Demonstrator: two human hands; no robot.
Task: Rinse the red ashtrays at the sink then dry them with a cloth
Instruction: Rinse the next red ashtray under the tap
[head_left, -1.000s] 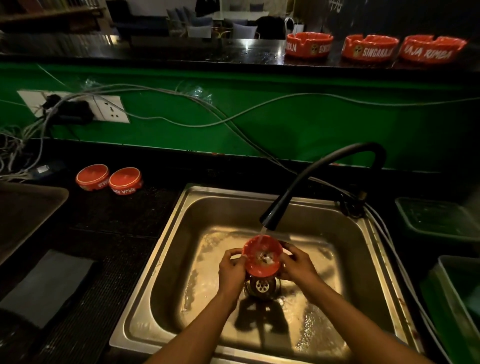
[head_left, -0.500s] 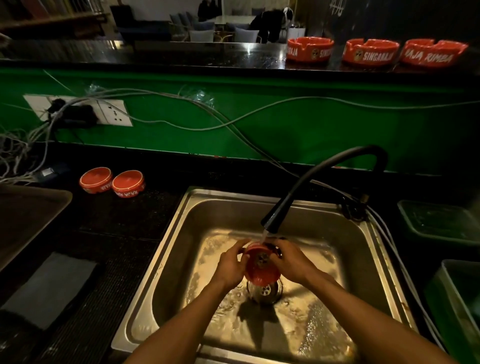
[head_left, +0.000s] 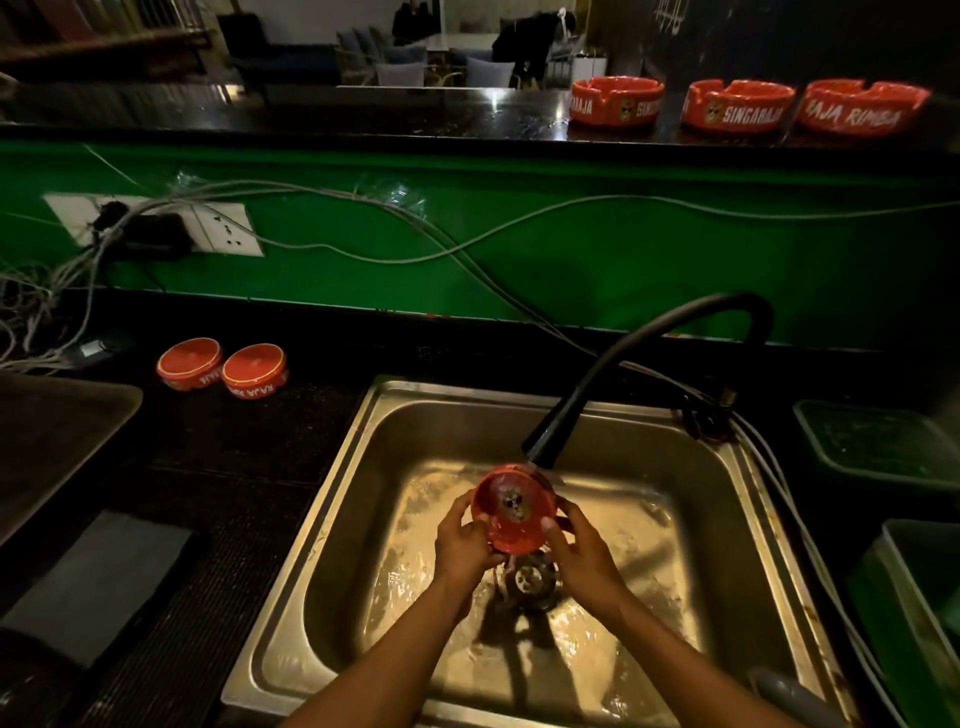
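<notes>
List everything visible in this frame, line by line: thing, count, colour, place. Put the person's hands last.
ashtray in hands: 1, red, under the faucet over the sink, tilted toward the camera
ashtrays on bar top: 3, red with white lettering, upper right ledge
upturned ashtrays: 2, red, upside down on the counter left of the sink
sink: 1, steel, centre, wet
faucet: 1, black, arched, spout over the held ashtray
drain: 1, metal, sink bottom
cloth: 1, dark grey, counter lower left
tray: 1, dark, far left
bins: 2, green, right of sink
wall socket: 1, white, green wall
cables: several, pale, along the wall
left hand: grips the ashtray's left rim
right hand: grips its right rim
</notes>
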